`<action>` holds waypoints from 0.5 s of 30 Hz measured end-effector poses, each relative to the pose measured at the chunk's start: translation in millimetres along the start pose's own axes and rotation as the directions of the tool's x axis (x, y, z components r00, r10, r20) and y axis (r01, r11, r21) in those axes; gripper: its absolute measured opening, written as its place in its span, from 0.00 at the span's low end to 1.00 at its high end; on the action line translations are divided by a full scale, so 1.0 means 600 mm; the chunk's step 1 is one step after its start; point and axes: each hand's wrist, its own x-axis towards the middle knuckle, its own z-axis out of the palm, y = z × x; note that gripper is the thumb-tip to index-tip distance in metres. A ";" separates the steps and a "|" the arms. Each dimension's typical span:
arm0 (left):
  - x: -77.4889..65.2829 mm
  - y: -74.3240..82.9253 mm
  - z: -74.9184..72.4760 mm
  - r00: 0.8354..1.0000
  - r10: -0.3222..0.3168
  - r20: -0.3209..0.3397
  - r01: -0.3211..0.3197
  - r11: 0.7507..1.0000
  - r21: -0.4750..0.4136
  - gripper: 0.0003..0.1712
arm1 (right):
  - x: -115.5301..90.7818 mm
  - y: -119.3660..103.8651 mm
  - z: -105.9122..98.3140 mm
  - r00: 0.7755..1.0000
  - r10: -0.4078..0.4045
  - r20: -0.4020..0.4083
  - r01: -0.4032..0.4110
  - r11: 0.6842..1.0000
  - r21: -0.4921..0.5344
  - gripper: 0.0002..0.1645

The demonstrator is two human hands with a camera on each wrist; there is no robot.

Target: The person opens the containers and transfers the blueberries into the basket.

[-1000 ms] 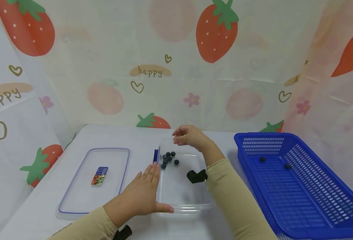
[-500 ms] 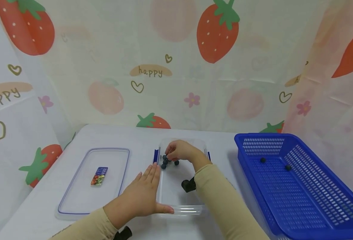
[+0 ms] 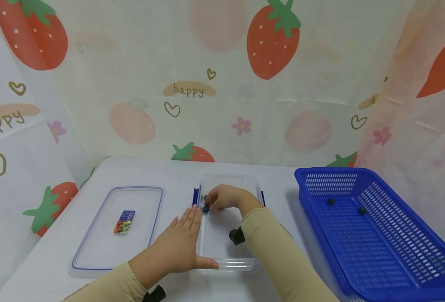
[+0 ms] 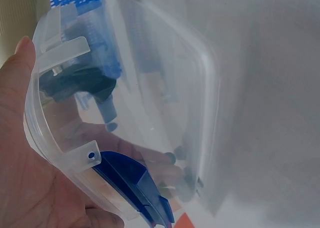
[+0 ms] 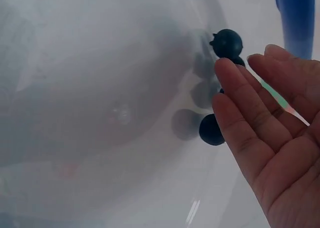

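A clear plastic container [image 3: 237, 263] stands lidless in the middle of the table. My left hand [image 3: 177, 243] presses its straight fingers along the container's left wall, thumb at the front corner. Inside, my right hand [image 3: 230, 197] is lowered over a cluster of blueberries [image 3: 205, 209] near the left wall, hiding some of them. In the right wrist view, loosely extended fingers touch or nearly touch the blueberries [image 5: 228, 43]; no berry is plainly held. The left wrist view shows a blue latch [image 4: 130, 180] hanging from the container's rim beside my palm.
To the left lies the clear lid [image 3: 94, 256] with a blue seal and a colourful label [image 3: 124, 222]. At right stands a blue perforated basket [image 3: 381, 260] with two blueberries [image 3: 362, 210] in it. A strawberry-print cloth backs the table.
My right hand has come down from above the container's far end into it and moved nearer over the blueberries, covering more of them. My left hand has stayed put.
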 end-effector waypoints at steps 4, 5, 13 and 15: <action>0.001 0.000 0.001 1.000 -0.001 0.002 0.001 1.000 -0.003 0.76 | 0.002 0.001 0.003 1.000 0.013 0.013 -0.013 1.000 -0.023 0.15; 0.001 0.000 0.001 1.000 0.000 0.003 0.000 1.000 -0.006 0.76 | 0.002 0.001 0.004 1.000 0.019 0.017 -0.018 1.000 -0.024 0.15; -0.002 0.004 -0.005 1.000 0.004 -0.009 -0.004 1.000 -0.025 0.75 | 0.008 0.000 0.012 0.999 0.023 0.041 -0.022 1.000 -0.018 0.19; -0.003 0.003 -0.006 1.000 0.004 -0.015 -0.004 1.000 -0.025 0.74 | 0.009 0.000 0.013 0.999 0.015 0.044 -0.014 1.000 -0.023 0.18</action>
